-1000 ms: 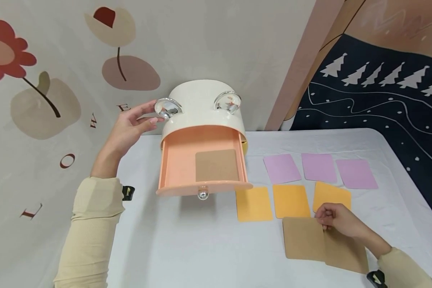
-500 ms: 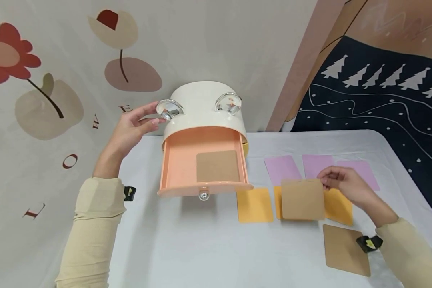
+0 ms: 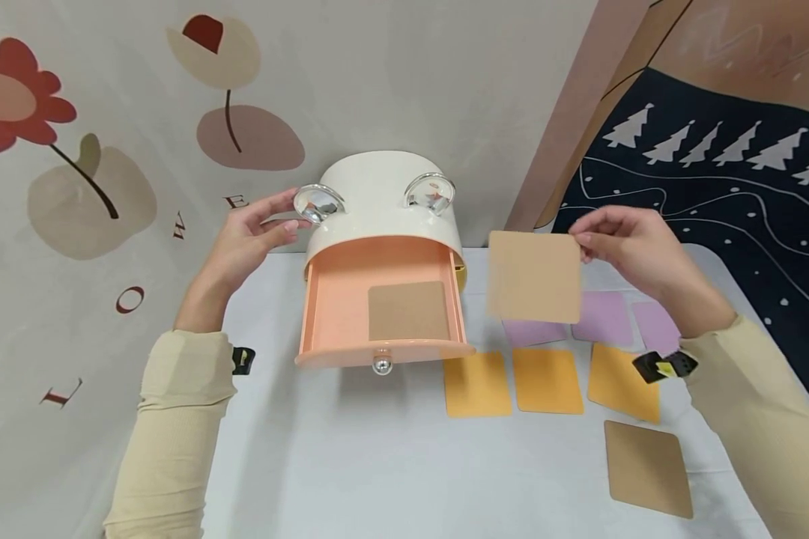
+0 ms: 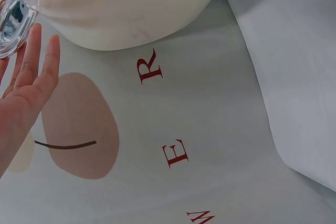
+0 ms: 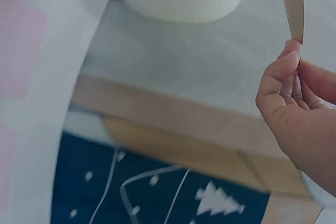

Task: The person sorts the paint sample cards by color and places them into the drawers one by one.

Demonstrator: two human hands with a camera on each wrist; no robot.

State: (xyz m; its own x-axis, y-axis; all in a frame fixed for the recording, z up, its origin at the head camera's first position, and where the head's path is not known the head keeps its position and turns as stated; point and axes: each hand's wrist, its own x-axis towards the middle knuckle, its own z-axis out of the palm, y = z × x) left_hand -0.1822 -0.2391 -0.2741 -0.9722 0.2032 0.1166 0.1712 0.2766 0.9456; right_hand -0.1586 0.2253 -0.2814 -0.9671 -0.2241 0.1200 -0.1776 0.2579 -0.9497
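A white drawer box with two silver round ears stands against the wall, its peach drawer pulled out. One brown square card lies in the drawer's right part. My left hand touches the left silver ear with its fingers extended; the left wrist view shows those fingers beside the ear's rim. My right hand pinches another brown square card at its edge, in the air right of the box. In the right wrist view that card appears nearly edge-on.
On the white-covered table lie three orange cards in a row, purple cards behind them, partly covered by the raised card and right arm, and a brown card at the front right. Printed cloth hangs behind.
My right hand has lifted one of the two front brown cards and carried it back over the orange and purple cards. My left hand stays at the ear.
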